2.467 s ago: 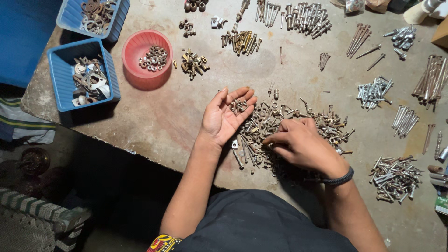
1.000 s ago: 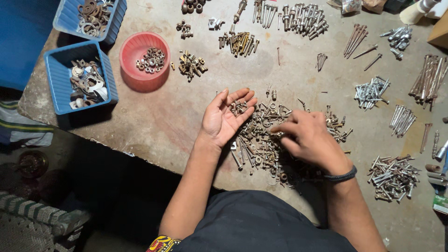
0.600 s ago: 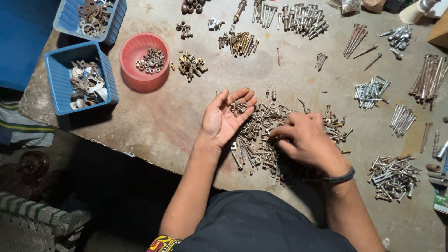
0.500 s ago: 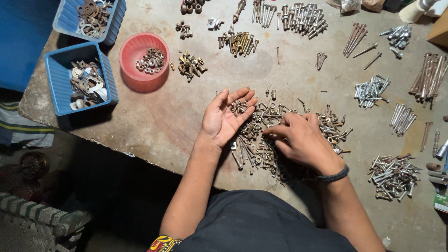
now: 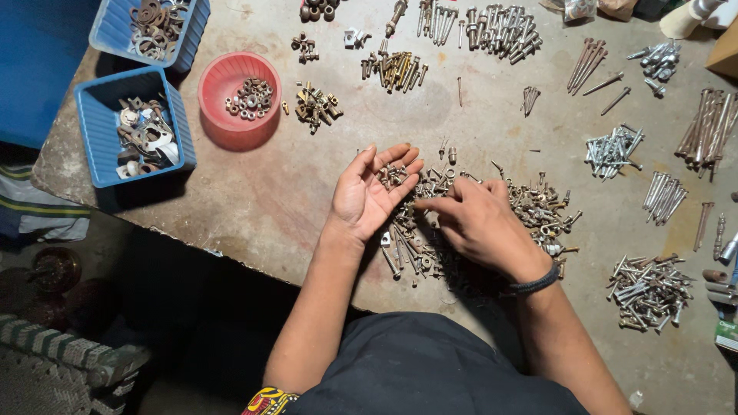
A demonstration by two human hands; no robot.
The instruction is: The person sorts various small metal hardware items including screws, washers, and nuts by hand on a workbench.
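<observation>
— What are the hands doing?

— The left hand (image 5: pixel 367 196) lies palm up, fingers spread open, cupping a few small screws (image 5: pixel 393 176) near its fingertips. The right hand (image 5: pixel 478 224) rests palm down on the mixed pile (image 5: pixel 430 230) of bolts, nuts and screws in the middle of the desk (image 5: pixel 269 192), its fingertips reaching toward the left palm; whether they pinch anything, I cannot tell.

— How much looks sorted?

— A good deal, I'd judge. At ten o'clock from the hands a red bowl (image 5: pixel 223 123) holds nuts, and past it two blue bins (image 5: pixel 104 127) hold washers and flat plates. At twelve o'clock lie brass bolts (image 5: pixel 393 69) and grey bolts (image 5: pixel 500 31). From two to four o'clock sit separate heaps of nails (image 5: pixel 590 65), silver screws (image 5: pixel 613 152) and another silver heap (image 5: pixel 649 293).

— And what remains?

— The mixed pile under the hands is still large, so much seems left.
</observation>
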